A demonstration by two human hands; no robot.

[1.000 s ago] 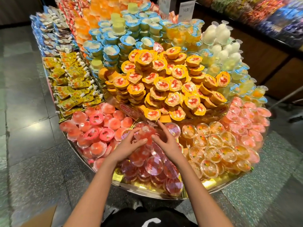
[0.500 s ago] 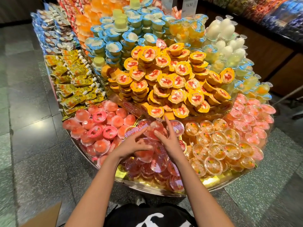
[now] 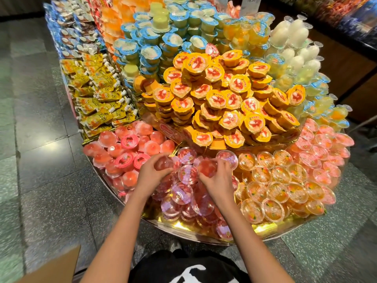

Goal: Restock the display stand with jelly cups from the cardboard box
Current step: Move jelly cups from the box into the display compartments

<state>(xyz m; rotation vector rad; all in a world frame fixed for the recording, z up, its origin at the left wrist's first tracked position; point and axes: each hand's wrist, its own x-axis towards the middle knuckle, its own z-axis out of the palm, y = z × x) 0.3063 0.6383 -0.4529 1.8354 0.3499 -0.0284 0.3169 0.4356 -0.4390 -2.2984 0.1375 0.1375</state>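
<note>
Reaching over the front edge of the display stand [image 3: 179,229], both hands sit on the pile of red jelly cups [image 3: 182,193] banked there. The left hand [image 3: 152,176] has its fingers curled round a clear cup [image 3: 163,164], gripping it. Its fingertips are blurred and the cup's lid cannot be made out. The right hand [image 3: 217,180] clamps a redder cup [image 3: 206,168] just beside it, with thumb and fingers wrapped round the rim and the palm hiding the cups below. Both wrists cover part of the pile.

Orange-fruit cups [image 3: 273,193] lie toward the right edge, pink domed cups [image 3: 122,152] toward the left edge, and yellow-lidded cups [image 3: 224,94] are stacked behind. The cardboard box [image 3: 53,266] shows only as a brown flap cut off at the lower left corner of the view, its contents out of sight. A price sign [image 3: 250,3] is cropped at the top.
</note>
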